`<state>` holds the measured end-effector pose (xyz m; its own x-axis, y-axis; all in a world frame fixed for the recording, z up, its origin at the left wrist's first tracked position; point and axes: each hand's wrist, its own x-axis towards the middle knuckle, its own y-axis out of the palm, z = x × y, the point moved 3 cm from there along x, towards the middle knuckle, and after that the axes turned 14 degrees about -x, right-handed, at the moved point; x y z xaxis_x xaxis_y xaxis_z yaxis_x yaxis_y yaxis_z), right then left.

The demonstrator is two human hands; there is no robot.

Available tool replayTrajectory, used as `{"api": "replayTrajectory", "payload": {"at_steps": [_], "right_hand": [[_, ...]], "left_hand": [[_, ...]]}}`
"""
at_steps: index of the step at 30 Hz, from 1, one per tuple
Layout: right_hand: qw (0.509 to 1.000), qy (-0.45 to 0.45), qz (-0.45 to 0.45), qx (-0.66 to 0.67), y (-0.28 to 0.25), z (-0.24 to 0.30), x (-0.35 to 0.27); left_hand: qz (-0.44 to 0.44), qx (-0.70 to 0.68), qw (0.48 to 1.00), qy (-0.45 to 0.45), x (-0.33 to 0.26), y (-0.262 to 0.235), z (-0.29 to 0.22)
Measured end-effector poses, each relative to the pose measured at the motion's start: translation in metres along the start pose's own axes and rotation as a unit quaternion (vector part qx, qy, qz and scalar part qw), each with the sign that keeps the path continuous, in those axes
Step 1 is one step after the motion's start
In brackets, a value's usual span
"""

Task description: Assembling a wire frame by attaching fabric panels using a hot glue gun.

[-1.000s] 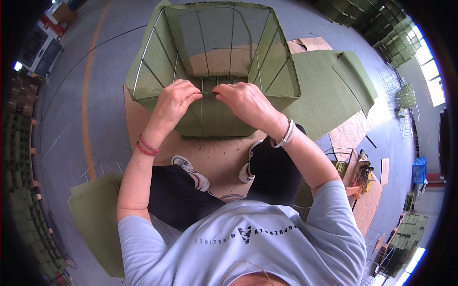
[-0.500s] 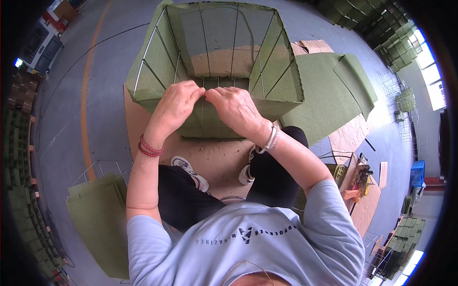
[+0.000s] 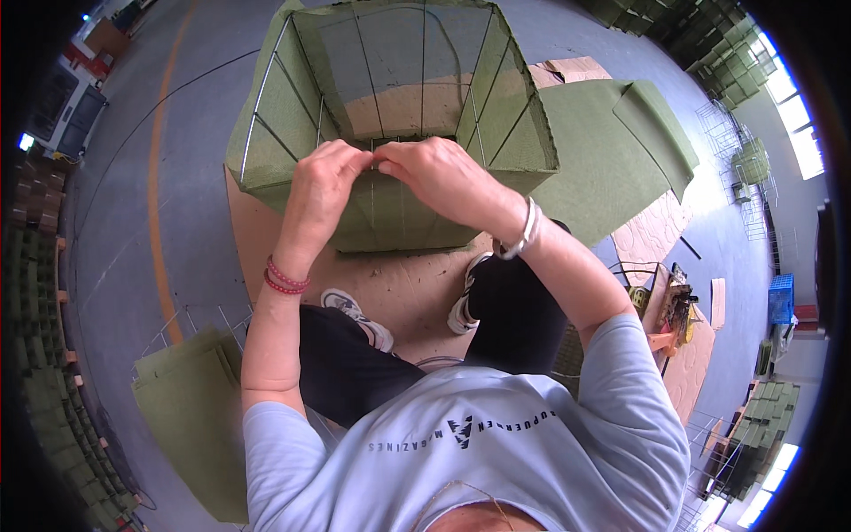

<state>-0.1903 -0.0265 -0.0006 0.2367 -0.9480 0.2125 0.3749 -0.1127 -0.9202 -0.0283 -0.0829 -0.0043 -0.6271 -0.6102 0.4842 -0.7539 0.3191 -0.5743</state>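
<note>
In front of me stands a wire-frame box [image 3: 523, 115] with green fabric covering its walls; thin metal rods cross its open inside. Both hands meet at the middle of its near top edge. My left hand [image 3: 324, 182] pinches the fabric edge with thumb and fingertips. Right beside it, fingertips almost touching, my right hand [image 3: 443, 177] is closed in a pinch on the same edge. Whether a wire lies under the fingertips is hidden. The fabric of the near wall [image 3: 399, 217] hangs below the hands.
Brown cardboard [image 3: 408, 297] lies under the box and my feet. A large green fabric sheet [image 3: 594, 151] spreads to the right. Folded green fabric [image 3: 191, 417] rests at lower left. An orange-handled tool [image 3: 665, 341] sits at right, and stacked green goods [image 3: 44, 355] line the left.
Both hands stay pinched at the near edge; the right wrist has turned and its forearm has risen slightly. The box appears a little higher and further left in view.
</note>
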Motion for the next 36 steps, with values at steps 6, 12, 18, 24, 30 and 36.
{"api": "replayTrajectory", "payload": {"at_steps": [6, 12, 18, 24, 30, 36], "right_hand": [[0.978, -0.066, -0.183, -0.078, 0.017, 0.008, -0.017], [0.987, -0.025, -0.145, -0.066, 0.017, 0.005, -0.011], [0.993, -0.026, -0.085, -0.08, 0.011, 0.004, -0.008], [0.986, -0.012, -0.105, -0.128, -0.004, 0.005, -0.014], [0.988, 0.028, 0.11, -0.105, -0.008, -0.016, -0.008], [0.965, -0.023, -0.218, -0.144, -0.017, -0.017, -0.06]], "left_hand": [[-0.074, -0.193, 0.974, -0.087, -0.006, -0.011, -0.006], [0.032, -0.064, 0.997, -0.003, -0.003, -0.016, -0.003], [0.076, -0.081, 0.994, -0.005, 0.001, -0.014, 0.0], [0.091, -0.046, 0.995, -0.002, 0.005, -0.018, -0.006], [-0.018, -0.142, 0.99, -0.02, -0.001, -0.012, 0.001], [-0.046, 0.021, 0.995, 0.087, -0.017, -0.009, -0.007]]}}
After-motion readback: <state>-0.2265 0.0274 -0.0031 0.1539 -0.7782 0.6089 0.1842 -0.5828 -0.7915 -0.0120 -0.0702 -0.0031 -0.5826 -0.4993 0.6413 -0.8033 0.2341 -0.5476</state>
